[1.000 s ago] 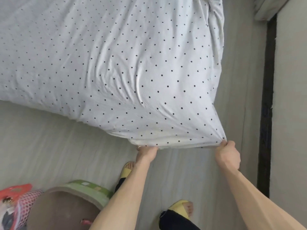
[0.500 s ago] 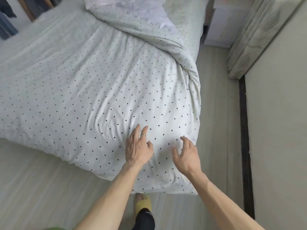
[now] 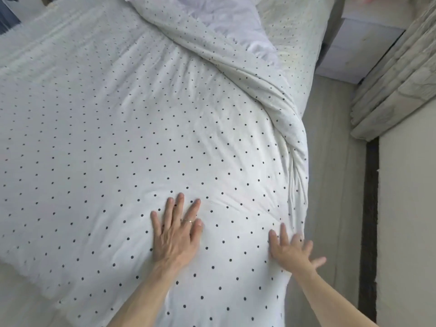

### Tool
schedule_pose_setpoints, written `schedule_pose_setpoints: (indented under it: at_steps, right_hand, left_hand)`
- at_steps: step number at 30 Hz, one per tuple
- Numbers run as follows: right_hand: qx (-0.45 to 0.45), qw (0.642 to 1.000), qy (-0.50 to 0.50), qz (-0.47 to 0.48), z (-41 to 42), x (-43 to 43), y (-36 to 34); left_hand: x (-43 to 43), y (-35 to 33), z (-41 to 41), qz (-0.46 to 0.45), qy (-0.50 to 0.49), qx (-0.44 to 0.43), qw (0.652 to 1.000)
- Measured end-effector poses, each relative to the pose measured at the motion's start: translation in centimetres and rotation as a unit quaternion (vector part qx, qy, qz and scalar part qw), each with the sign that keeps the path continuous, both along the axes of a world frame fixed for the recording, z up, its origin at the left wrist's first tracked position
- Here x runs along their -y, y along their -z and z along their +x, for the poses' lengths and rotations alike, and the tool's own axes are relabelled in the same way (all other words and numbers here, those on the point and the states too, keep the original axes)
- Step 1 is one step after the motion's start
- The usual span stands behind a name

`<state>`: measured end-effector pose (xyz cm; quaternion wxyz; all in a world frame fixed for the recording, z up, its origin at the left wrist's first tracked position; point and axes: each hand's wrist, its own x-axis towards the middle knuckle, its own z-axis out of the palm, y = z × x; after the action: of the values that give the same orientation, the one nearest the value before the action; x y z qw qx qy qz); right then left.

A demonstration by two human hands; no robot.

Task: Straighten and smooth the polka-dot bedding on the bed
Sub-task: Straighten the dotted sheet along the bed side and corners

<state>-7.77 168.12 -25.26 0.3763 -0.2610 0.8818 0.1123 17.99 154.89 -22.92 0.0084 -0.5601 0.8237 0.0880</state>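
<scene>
The white polka-dot duvet (image 3: 146, 142) covers the bed and fills most of the view. Its far right part is folded back in a twisted roll (image 3: 290, 128) along the right side. My left hand (image 3: 175, 232) lies flat on the duvet near the foot, fingers spread, a ring on one finger. My right hand (image 3: 291, 250) presses flat near the duvet's right edge, fingers apart. Neither hand grips any cloth.
A dotted pillow (image 3: 290, 41) lies at the head under the folded-back part. A white nightstand (image 3: 361, 46) stands at the far right. Pale curtains (image 3: 396, 90) hang along the right wall. A strip of pale floor (image 3: 330, 185) runs between bed and wall.
A second ago both hands pinched the duvet's foot edge and pulled it taut. They let go, moved up onto the top surface, and now press flat, further up the bed than half a second ago.
</scene>
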Motion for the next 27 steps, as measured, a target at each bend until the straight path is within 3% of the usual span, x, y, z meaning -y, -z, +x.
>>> schedule_pose_setpoints:
  at_steps: [1,3,5,8,12,15,16,17,18,19,20,21,22,24,27]
  right_hand:
    - [0.016,0.998,0.059,0.026,-1.8,-0.1,0.2]
    - [0.002,0.996,0.086,-0.022,-3.8,0.4,-0.8]
    - [-0.039,0.993,0.031,-0.111,-4.9,2.6,-2.8]
    - [-0.07,0.959,-0.056,-0.267,-4.1,7.9,-6.0]
    - [-0.066,0.871,-0.188,-0.448,-1.6,15.8,-8.8]
    - [-0.047,0.764,-0.304,-0.568,-1.5,19.6,-9.0]
    - [-0.065,0.74,-0.354,-0.568,-2.6,19.5,-8.4]
    - [-0.081,0.756,-0.392,-0.518,-5.0,19.0,-7.1]
    - [-0.08,0.818,-0.39,-0.416,-8.4,18.0,-5.3]
    - [-0.063,0.902,-0.335,-0.265,-12.1,16.6,-3.5]
    - [-0.035,0.96,-0.255,-0.115,-16.1,15.2,-2.2]
    - [0.009,0.98,-0.197,-0.025,-19.1,14.1,-1.2]
    - [0.051,0.982,-0.18,-0.006,-20.9,13.5,-0.6]
    - [0.087,0.98,-0.17,-0.051,-22.6,14.3,-1.7]
    - [0.071,0.977,-0.165,-0.116,-24.0,16.4,-4.7]
  left_hand:
    - [0.8,0.0,-0.7,-0.002,0.018,-0.011,1.0]
    - [2.3,-0.2,-2.3,-0.007,0.062,-0.014,0.998]
    - [3.9,-0.3,-5.0,0.012,0.069,-0.018,0.997]
    - [5.6,-0.5,-8.5,0.038,0.034,-0.023,0.998]
    - [7.7,-1.0,-11.1,0.04,-0.006,-0.046,0.998]
    - [10.2,-0.8,-11.4,0.034,-0.069,-0.054,0.996]
    - [10.8,-0.9,-11.1,0.041,-0.08,-0.052,0.995]
    - [11.1,-0.8,-11.0,0.052,-0.087,-0.045,0.994]
    - [11.1,-0.7,-11.0,0.068,-0.099,-0.033,0.992]
    - [10.9,-0.6,-11.4,0.079,-0.114,-0.026,0.99]
    - [10.5,-0.6,-12.4,0.087,-0.132,-0.021,0.987]
    - [10.2,-0.7,-13.4,0.088,-0.142,-0.018,0.986]
    - [10.0,-0.9,-14.7,0.086,-0.146,-0.01,0.985]
    - [10.4,-1.5,-18.3,0.097,-0.155,0.009,0.983]
    - [10.1,-2.6,-24.9,0.111,-0.176,-0.002,0.978]
